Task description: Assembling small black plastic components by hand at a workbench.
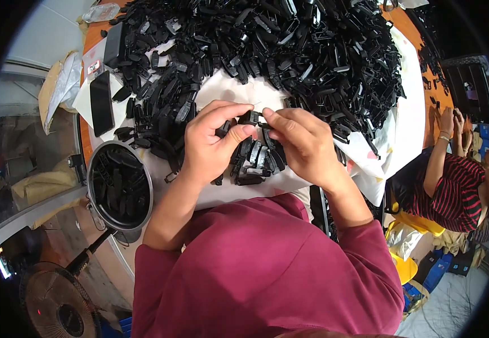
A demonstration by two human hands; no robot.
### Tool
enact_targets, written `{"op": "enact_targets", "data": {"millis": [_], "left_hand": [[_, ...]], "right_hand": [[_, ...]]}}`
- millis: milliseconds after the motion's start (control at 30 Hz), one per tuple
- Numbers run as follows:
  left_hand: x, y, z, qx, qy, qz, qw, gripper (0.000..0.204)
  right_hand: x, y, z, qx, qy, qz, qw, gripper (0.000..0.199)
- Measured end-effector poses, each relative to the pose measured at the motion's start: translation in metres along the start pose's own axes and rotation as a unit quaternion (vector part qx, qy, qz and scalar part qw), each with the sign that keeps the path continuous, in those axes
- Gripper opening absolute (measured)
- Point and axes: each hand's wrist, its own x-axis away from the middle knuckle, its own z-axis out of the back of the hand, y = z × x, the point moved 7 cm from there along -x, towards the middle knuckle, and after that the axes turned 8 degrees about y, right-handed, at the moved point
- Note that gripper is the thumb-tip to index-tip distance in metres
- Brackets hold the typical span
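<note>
Close to my front edge of the table, my left hand (pixel 213 135) and my right hand (pixel 303 138) meet over a small black plastic part (pixel 249 118). The left thumb and fingers pinch it from one side. On its other side, my right thumb and forefinger close on its end, the remaining fingers curled under. What lies beneath the fingertips is hidden. Just below the hands lies a small group of similar black parts (pixel 258 158), some with shiny grey surfaces. Beyond them rises a large heap of black plastic parts (pixel 289 50).
A dark round pan (pixel 88 186) with black parts in it stands at the left, above a fan (pixel 58 304). A phone (pixel 102 103) and a clear bottle (pixel 102 12) lie on the table's left. At the right, another person in a striped shirt (pixel 458 191) works at the table.
</note>
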Motion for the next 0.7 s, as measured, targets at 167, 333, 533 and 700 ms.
{"op": "enact_targets", "data": {"millis": [167,333,533,700], "left_hand": [[0.035,-0.043,-0.031,0.449,0.062,0.333,0.827,0.032],[0.03,-0.038,-0.029,0.432,0.099,0.345,0.827,0.03],[0.04,-0.056,-0.026,0.492,0.091,0.363,0.786,0.026],[0.036,-0.083,0.02,0.323,0.222,0.36,0.847,0.011]], "right_hand": [[0.009,-0.004,-0.012,0.061,0.07,0.007,0.996,0.041],[0.018,0.006,-0.013,-0.034,0.137,-0.147,0.979,0.037],[0.032,0.038,-0.044,-0.266,-0.019,-0.316,0.911,0.02],[-0.009,0.087,-0.01,0.378,-0.054,-0.083,0.921,0.021]]}}
